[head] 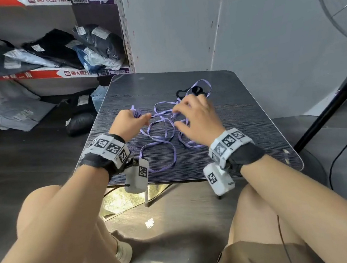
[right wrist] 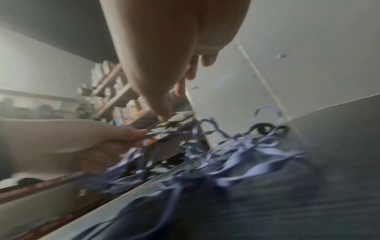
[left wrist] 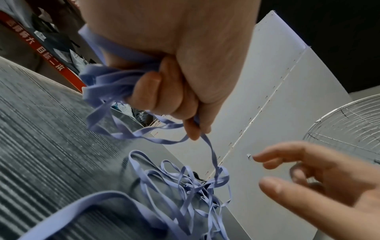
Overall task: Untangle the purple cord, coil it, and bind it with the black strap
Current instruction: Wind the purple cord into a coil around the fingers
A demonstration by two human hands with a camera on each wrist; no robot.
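The purple cord [head: 159,133] lies in loose tangled loops across the dark striped table [head: 244,127]. My left hand [head: 142,117] grips a bunch of gathered cord loops in a fist just above the table's left half; in the left wrist view those loops [left wrist: 107,81] spill from the left hand [left wrist: 164,100], and one strand runs down to the tangle [left wrist: 195,183]. My right hand [head: 176,118] hovers over the tangle, fingers spread and holding nothing [left wrist: 267,170]. The black strap [head: 193,90] lies beyond it at the far side, among cord loops [right wrist: 261,128]. The right wrist view is blurred.
Shelves of bagged clothes [head: 49,50] stand to the left, with more bags on the floor. Behind the table is a grey wall panel [head: 198,23]. A wire fan guard [head: 340,1] and a black pole [head: 329,110] are on the right. My knees sit under the near edge.
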